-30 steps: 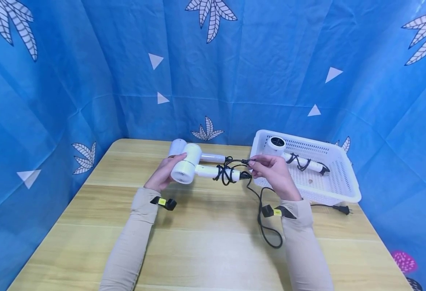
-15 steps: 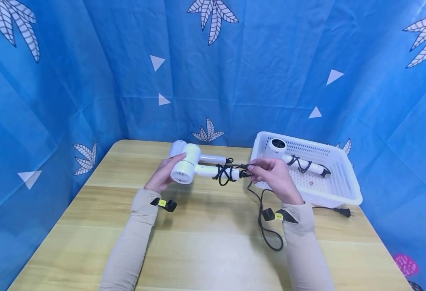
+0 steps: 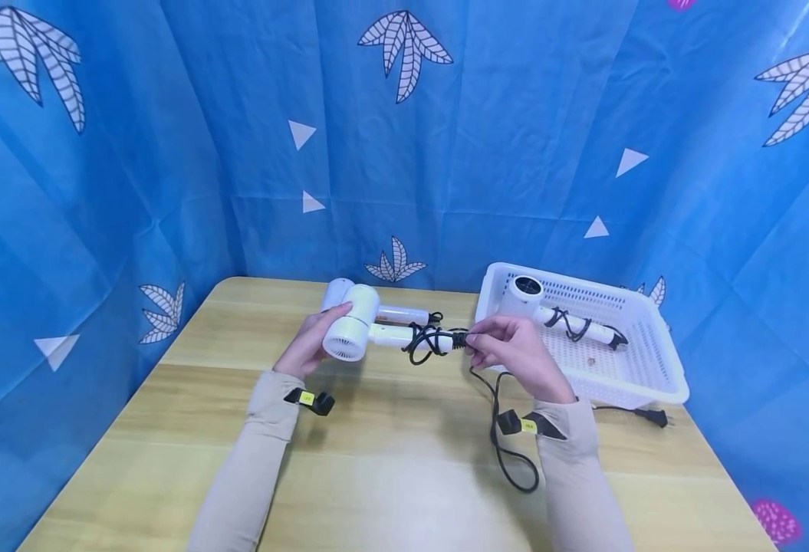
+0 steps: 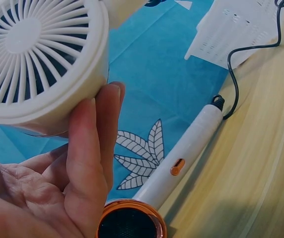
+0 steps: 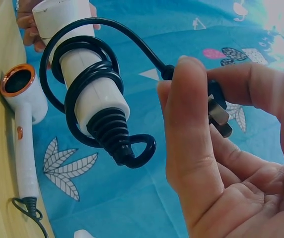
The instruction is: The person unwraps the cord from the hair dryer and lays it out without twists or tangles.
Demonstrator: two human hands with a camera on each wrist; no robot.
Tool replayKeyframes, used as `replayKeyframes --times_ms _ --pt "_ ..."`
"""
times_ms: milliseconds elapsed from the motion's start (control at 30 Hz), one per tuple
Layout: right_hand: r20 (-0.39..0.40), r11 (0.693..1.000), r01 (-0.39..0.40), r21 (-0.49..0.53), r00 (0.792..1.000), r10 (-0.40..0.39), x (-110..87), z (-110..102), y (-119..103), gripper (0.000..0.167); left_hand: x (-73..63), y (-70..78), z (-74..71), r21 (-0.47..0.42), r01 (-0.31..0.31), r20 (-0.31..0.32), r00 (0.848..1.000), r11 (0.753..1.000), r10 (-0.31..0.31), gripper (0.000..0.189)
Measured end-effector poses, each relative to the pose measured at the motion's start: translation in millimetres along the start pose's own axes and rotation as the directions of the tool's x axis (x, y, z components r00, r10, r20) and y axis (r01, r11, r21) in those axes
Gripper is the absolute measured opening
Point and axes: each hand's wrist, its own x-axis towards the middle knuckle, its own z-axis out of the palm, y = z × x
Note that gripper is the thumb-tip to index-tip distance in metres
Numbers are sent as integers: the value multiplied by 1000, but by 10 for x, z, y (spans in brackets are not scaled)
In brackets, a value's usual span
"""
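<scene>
My left hand (image 3: 307, 341) grips the round head of a white hair dryer (image 3: 359, 307), held above the table with its handle pointing right. The black cord (image 5: 102, 22) is wrapped in loose loops around the handle. My right hand (image 3: 517, 353) pinches the cord's plug (image 5: 216, 94) between thumb and forefinger, beside the handle's end. Metal prongs of the plug show past the thumb in the right wrist view. Behind lies a second white hair dryer (image 4: 181, 153) with an orange-rimmed end and an orange switch, its cord unwrapped.
A white perforated basket (image 3: 635, 391) stands at the right, holding another hair dryer (image 3: 517, 299) with its cord wrapped. A loose black cord (image 3: 497, 429) loops on the table before the basket. A plug (image 3: 652, 417) lies by the basket's front right corner. Blue curtain (image 3: 404, 153) encloses the table.
My right hand has brought the plug down closer to the handle's end, and the cord there lies tighter to the handle. My left hand keeps its grip. The head view has tilted up slightly.
</scene>
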Motion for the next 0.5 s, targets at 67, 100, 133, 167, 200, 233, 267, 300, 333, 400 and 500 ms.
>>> replayKeyframes --times_ms 67,100,133,167,200,233,267,300,333,400,500 --pt "24 1000 -2 -5 1000 2 -9 1 12 26 -1 -11 1 9 2 -2 1000 1000 -2 71" --pt "37 1000 -2 -10 999 3 -12 0 17 26 0 -15 2 11 3 -3 1000 1000 -3 71" --pt "50 1000 -2 -18 999 3 -15 -2 23 26 1 -17 3 12 2 -5 1000 1000 -2 70" --pt "60 1000 -5 -29 998 7 -16 -2 27 25 2 -19 2 8 2 -7 1000 1000 -2 70" --pt "72 999 -8 -34 997 11 -16 -2 30 23 4 -22 2 3 2 -10 1000 1000 -2 70" --pt "83 999 -11 -42 996 14 -14 -1 33 23 5 -23 0 -3 1 -13 1000 1000 -1 69" --pt "94 999 -10 -52 995 15 -11 -1 35 22 5 -22 -4 -9 -1 -15 1000 1000 1 68" --pt "105 998 -10 -59 994 16 -7 -2 38 22 5 -22 -8 -17 -3 -17 1000 1000 3 68" --pt "115 998 -9 -65 993 17 -3 -2 40 21 5 -21 -12 -23 -5 -20 1000 1000 5 67" --pt "138 997 -11 -73 990 21 2 -6 44 21 5 -20 -20 -31 -9 -24 1000 999 8 66" --pt "179 996 -16 -84 983 30 2 -21 52 20 4 -16 -28 -31 -15 -22 1000 999 14 66"
